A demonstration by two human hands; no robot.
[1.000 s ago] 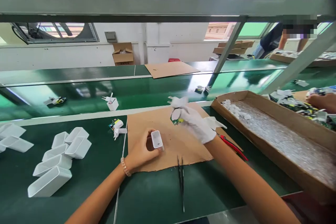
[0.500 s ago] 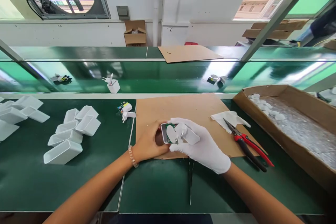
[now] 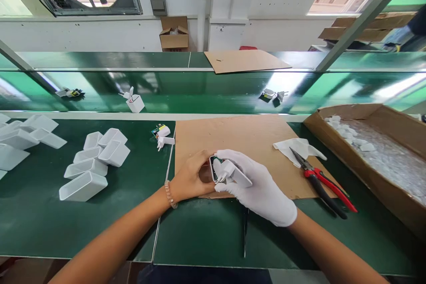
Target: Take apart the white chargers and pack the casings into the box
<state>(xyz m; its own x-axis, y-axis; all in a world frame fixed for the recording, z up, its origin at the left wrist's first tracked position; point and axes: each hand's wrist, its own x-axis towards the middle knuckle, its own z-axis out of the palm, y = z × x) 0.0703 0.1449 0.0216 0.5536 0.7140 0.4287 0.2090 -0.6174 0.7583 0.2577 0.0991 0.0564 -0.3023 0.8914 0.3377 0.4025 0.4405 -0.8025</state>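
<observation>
Over the cardboard sheet, my bare left hand is closed around a white plastic housing, its open end facing right. A bit of green circuit board shows inside it; the fingers hide the rest. My right hand, in a white glove, grips a white plug cap close against that open end. Whether the two parts touch, I cannot tell. Right of the gloved hand lie red-and-black pliers, their jaws resting over a white cloth.
Empty white housings lie in groups on the green bench at left. A small circuit board with a plug sits beside the sheet. An open carton with plastic bags and white pieces stands at right. More parts rest on the green conveyor behind.
The plug cap in my right hand has turned and moved slightly left, covering more of the circuit board in the housing. The whole view has shifted a little.
</observation>
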